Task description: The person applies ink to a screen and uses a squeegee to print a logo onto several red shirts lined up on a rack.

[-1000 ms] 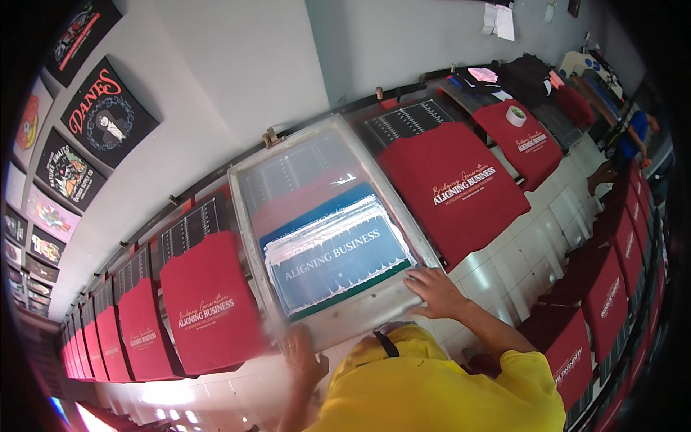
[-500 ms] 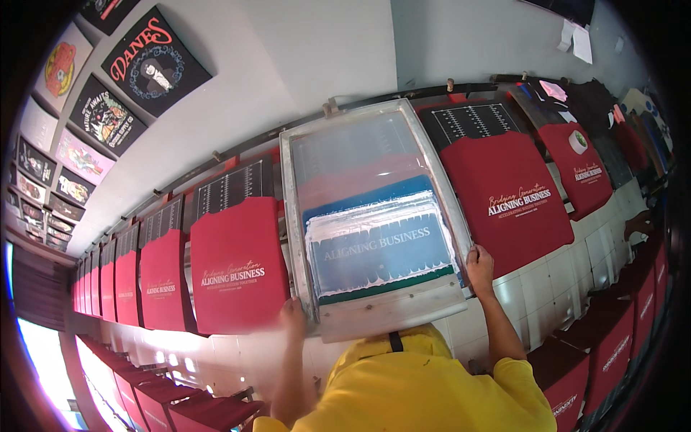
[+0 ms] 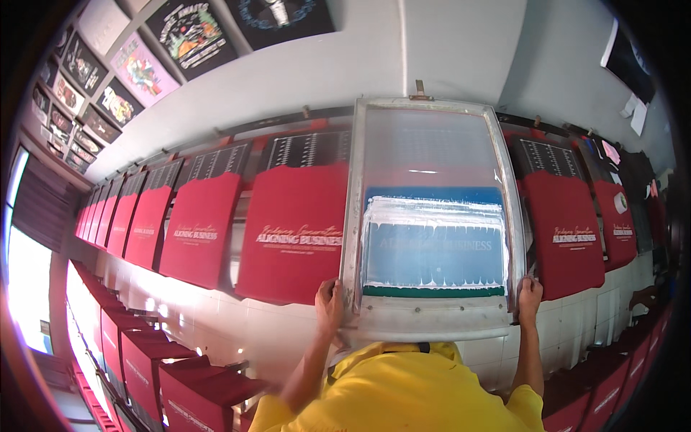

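Observation:
A screen-printing frame [image 3: 352, 216] with pale metal rails lies in front of me above a red shirt seen faintly through its mesh. The mesh has a blue stencil area [image 3: 432, 263] with thick white ink [image 3: 432, 210] spread across its upper part and along its lower edge. A pale strip with small bolts [image 3: 432, 322] runs along the near end. My left hand [image 3: 330, 306] is closed on the frame's near left corner. At the near right corner, my right hand [image 3: 530, 299] grips the other side rail.
Printed red shirts lie on boards in a long row, one to the left [image 3: 295, 223] and one to the right [image 3: 568, 237] of the frame. Behind me stands another row of red shirts [image 3: 198, 381]. A rail [image 3: 306, 113] runs along the wall side. A white round container [image 3: 620, 204] sits at far right.
My view has turned, so the wall posters sit further right. The frame has shifted right in the picture and looks straighter. Both hands remain at its near corners.

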Action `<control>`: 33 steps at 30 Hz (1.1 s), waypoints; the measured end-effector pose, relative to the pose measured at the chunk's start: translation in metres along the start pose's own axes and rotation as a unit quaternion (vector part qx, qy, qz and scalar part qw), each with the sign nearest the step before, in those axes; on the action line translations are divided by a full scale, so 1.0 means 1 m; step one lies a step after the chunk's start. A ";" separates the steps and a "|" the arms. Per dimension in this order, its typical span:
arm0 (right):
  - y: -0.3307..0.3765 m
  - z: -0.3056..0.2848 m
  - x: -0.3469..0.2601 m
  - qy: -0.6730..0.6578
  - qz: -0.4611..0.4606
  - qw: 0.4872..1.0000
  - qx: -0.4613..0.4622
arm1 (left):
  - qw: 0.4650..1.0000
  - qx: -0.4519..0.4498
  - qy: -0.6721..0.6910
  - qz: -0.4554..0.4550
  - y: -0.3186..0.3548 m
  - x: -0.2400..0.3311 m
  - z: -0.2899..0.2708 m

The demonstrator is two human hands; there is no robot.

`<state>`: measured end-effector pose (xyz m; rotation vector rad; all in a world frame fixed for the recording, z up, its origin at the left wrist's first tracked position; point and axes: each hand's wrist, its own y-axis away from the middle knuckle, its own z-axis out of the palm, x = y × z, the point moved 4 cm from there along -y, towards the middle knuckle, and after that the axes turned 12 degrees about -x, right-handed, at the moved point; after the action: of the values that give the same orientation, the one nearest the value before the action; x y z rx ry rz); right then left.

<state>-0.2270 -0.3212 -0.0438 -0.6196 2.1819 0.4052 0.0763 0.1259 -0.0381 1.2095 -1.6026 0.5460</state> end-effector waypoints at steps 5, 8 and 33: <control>0.037 0.089 -0.053 -0.066 -0.023 0.997 0.024 | 0.997 0.052 -0.032 0.039 -0.027 -0.064 -0.099; 0.060 0.148 -0.082 -0.084 -0.016 0.996 -0.004 | 0.985 0.171 -0.013 0.010 -0.027 -0.073 -0.160; 0.090 0.291 -0.242 0.011 -0.015 1.000 -0.010 | 0.991 0.037 -0.125 0.023 -0.115 -0.094 -0.349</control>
<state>0.0374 -0.0364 -0.0268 -0.6704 2.1897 0.4055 0.3335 0.4033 -0.0124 1.3397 -1.8386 0.5022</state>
